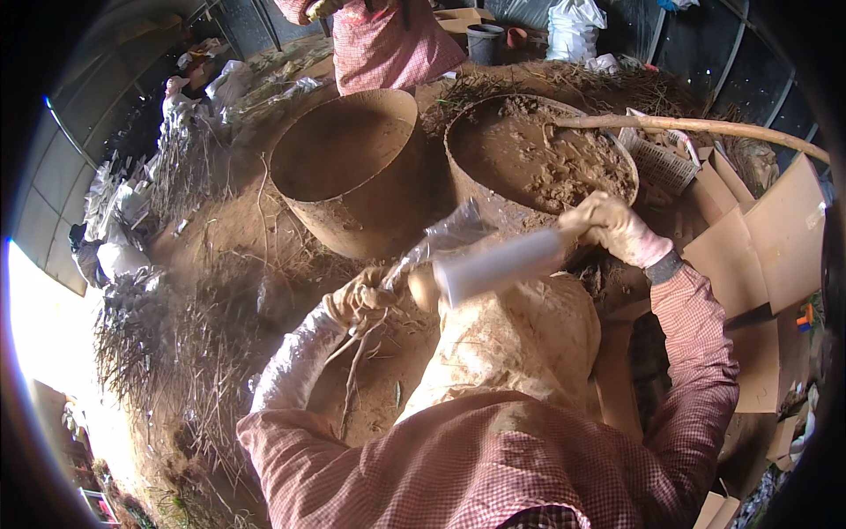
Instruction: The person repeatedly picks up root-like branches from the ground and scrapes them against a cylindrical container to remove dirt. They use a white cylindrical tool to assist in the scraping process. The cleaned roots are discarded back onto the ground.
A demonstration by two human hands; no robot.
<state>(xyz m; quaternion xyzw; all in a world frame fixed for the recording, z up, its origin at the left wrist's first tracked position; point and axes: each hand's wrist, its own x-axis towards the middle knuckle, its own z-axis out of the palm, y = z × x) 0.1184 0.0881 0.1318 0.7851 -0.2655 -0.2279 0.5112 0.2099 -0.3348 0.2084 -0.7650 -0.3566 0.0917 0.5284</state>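
My left hand (360, 297), in a soiled work glove, grips a bunch of thin bare plant stems (353, 373) whose lower ends hang towards my body. Clear plastic film (456, 228) runs up and to the right from the top of that hand. In front of my lap, my gloved right hand (611, 228) holds one end of a roll of plastic film (499, 264), which is blurred. A tan rounded piece (423, 287) shows at the roll's left end; I cannot tell what it is. Clear plastic also covers my left forearm.
Ahead stand a tub of muddy water (281, 162) and a tub of thick mud (456, 172) with a wooden-handled tool (687, 123) across it. Bundled bare-root plants (185, 172) line the left. Cardboard (740, 244) and a plastic basket (661, 159) are at right. Another person (390, 49) stands beyond.
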